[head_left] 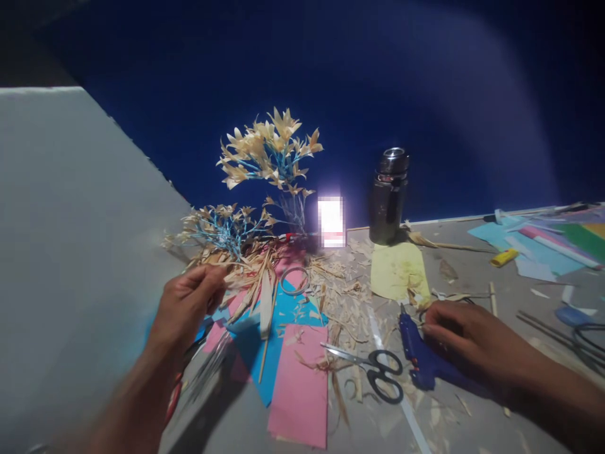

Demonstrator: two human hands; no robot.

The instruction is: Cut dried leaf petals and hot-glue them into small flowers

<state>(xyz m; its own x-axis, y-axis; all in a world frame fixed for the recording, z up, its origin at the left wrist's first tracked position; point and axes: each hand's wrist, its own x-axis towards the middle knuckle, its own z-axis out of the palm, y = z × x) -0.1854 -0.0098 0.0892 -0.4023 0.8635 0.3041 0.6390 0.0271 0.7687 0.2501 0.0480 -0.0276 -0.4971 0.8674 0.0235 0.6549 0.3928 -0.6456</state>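
Note:
My left hand (191,302) is closed in a pinch over the left part of the table, by a pile of dried husk strips (265,296); whatever is between its fingers is too small to name. On the right, my right hand (456,337) has its fingers curled above the blue glue gun (416,353), near a dried husk piece. Its fingertips are pressed together, and what they hold cannot be made out. Black-handled scissors (373,366) lie partly open between my hands, beside pink paper (300,384) and blue paper (265,366).
Pale flowers on blue stems (274,151) stand at the back, left of a bright screen (331,221) and a dark bottle (388,198). Yellow paper (397,271) lies before the bottle. Coloured sheets (539,246), a yellow object (503,257) and a black cable (590,347) are at right.

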